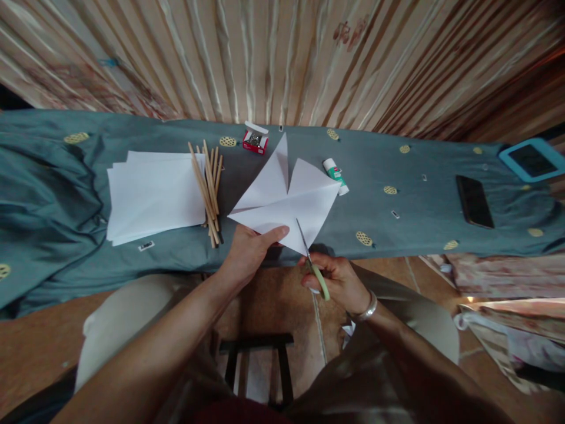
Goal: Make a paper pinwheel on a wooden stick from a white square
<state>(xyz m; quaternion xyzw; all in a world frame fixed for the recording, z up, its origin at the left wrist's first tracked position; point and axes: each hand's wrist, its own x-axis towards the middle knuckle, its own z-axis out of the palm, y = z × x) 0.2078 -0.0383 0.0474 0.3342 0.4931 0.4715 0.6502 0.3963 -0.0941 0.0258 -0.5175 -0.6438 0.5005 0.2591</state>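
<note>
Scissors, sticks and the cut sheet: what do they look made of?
Scissors: blade probably metal, thin and grey; handle likely smooth plastic, pale green. Sticks: apparently wood, matt and tan. Cut sheet: seemingly matt paper, white, thin-edged, creased.

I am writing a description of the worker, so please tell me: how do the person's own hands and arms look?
Both forearms show no sleeves. The left hand and right hand are ungloved. A shiny, silver-coloured, rounded bracelet circles the right wrist.
</note>
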